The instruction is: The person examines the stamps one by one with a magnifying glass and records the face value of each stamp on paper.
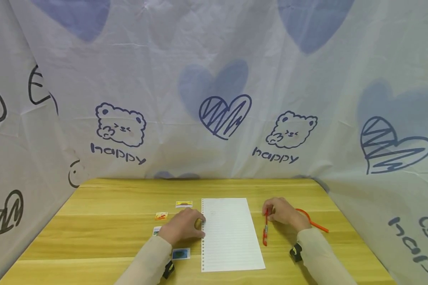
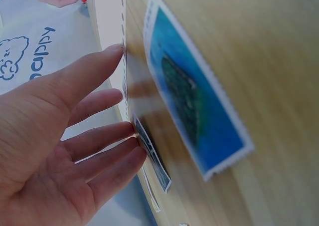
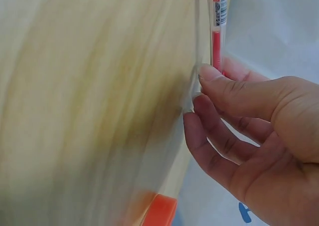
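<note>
A white lined sheet of paper point(image 1: 230, 237) with punched holes down its left edge lies on the wooden table. My left hand point(image 1: 183, 226) is at that holed edge, fingers and thumb spread apart with nothing between them in the left wrist view. Close to this hand lies a blue stamp-like picture point(image 2: 197, 96) with a white border, and a darker one point(image 2: 152, 153) sits by its fingertips. Right of the paper, my right hand point(image 1: 281, 211) pinches the far end of a red pen point(image 1: 265, 235) between thumb and fingers. The pen's clear barrel point(image 3: 216, 16) shows a printed label.
More small pictures lie left of the paper: a yellow one point(image 1: 184, 204), an orange one point(image 1: 161, 216) and one partly hidden point(image 1: 156, 229) by the left hand. A curved orange-red strip point(image 1: 319, 226) lies beyond the right wrist. Printed cloth point(image 1: 171, 158) hangs behind the table.
</note>
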Tool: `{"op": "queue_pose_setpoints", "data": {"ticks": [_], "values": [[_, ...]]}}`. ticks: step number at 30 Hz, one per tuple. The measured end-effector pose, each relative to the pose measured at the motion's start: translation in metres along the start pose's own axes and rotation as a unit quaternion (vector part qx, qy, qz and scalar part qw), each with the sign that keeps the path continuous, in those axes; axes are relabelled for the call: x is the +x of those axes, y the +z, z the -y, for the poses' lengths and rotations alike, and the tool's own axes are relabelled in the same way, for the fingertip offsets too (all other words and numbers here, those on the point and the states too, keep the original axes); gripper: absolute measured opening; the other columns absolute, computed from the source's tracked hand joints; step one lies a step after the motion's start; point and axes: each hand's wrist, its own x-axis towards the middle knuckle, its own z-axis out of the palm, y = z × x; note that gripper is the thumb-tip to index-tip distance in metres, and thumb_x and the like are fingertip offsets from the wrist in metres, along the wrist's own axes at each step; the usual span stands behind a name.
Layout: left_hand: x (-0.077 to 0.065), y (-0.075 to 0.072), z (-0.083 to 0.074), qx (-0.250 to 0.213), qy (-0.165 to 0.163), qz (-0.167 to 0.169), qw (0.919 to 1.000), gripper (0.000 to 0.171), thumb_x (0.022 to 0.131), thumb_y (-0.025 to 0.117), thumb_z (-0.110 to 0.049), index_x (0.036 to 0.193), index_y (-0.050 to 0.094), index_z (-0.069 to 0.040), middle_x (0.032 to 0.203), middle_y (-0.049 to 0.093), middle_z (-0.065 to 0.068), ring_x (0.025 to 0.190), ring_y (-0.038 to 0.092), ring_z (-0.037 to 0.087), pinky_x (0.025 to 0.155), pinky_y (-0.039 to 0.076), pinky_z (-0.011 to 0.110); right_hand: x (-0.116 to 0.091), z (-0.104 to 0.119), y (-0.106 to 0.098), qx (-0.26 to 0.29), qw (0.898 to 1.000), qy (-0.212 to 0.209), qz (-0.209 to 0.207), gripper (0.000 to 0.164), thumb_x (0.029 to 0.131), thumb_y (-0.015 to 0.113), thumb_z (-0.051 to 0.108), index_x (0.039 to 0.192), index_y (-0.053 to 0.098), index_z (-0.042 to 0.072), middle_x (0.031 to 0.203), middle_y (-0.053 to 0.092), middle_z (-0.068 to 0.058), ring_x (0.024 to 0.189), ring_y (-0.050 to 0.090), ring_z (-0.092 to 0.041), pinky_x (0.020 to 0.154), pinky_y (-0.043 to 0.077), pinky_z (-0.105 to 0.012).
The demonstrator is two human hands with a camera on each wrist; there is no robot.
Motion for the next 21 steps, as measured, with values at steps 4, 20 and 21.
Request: {"op": "queue_pose_setpoints", "data": {"ticks": [4,20,21], "values": [[0.000,0.000,0.000,-0.001,0.001,0.000,1.0000,0.043,0.079,0.089,-0.022,0.116,0.076,-0.004,0.123,0.074,0.015,0.113,0.067,0.032,0.102,0.054,0.052,0.001,0.001,-0.002,0.011,1.000,-0.013,-0.024,0.022,0.075,0.081,-0.009,0.084,0.069,0.008,0.077,0.068,-0.005,0.073,0.056,-0.011,0.068,0.045,-0.023],[-0.001,0.000,-0.005,-0.003,-0.020,0.004,0.9998,0.044,0.081,0.089,-0.022,0.118,0.075,-0.005,0.128,0.072,0.017,0.119,0.065,0.035,0.106,0.051,0.054,0.015,0.025,-0.007,0.024,0.998,-0.016,-0.048,0.009,0.095,0.068,0.000,0.096,0.063,0.007,0.084,0.070,-0.005,0.077,0.062,-0.012,0.066,0.051,-0.023],[-0.001,0.000,-0.005,-0.004,-0.020,0.004,0.9998,0.044,0.081,0.089,-0.022,0.118,0.075,-0.005,0.128,0.072,0.017,0.119,0.065,0.035,0.106,0.051,0.054,0.016,0.026,-0.006,0.029,0.998,-0.018,-0.048,0.009,0.094,0.068,0.000,0.095,0.062,0.007,0.085,0.070,-0.005,0.076,0.062,-0.011,0.066,0.051,-0.023]]}}
